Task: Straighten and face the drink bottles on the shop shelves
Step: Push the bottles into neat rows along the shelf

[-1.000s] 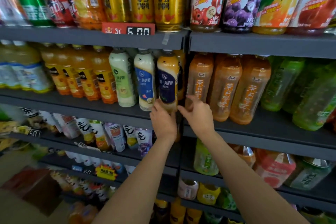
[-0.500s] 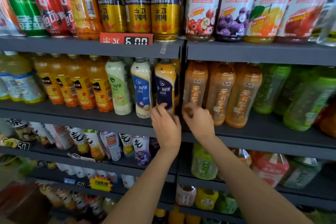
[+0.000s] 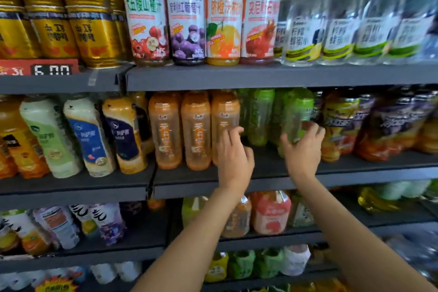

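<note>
Shift: both hands have moved right along the middle shelf point(image 3: 260, 174), off the milk-tea bottles beside the shelf join and onto the orange and green tea rows.
Left hand point(image 3: 233, 159): at the lower front of the third orange tea bottle point(image 3: 224, 121); fingers loosely spread and bent against it, touching rather than clamped round it, as far as the blur allows.
Right hand point(image 3: 302, 149): fingers and thumb curled round the lower body of the front green tea bottle point(image 3: 297, 111), which stands near the shelf's front edge, just right of the orange row.
Meaning for task: the milk-tea section looks finished; work is now on the green bottle, probably being turned or pulled forward. Rows further right are not yet reached.
Orange tea row: three bottles upright, labels facing out, vertical Chinese script, too soft to read.
Milk-tea bottles point(image 3: 123, 135): green, blue and dark labels, left of the join; script unclear.
Top shelf juices point(image 3: 186, 19): "100%" and "NFC" readable; pictures of red fruit, blueberries, orange, pomegranate.
Price tag point(image 3: 51, 69): red, on the upper shelf's front edge, reads "6.00".
Gold cans point(image 3: 92, 31): printed characters appear upside down.
Clear bottles point(image 3: 305, 38): far right of top shelf; lemon on label, text blurred.
</note>
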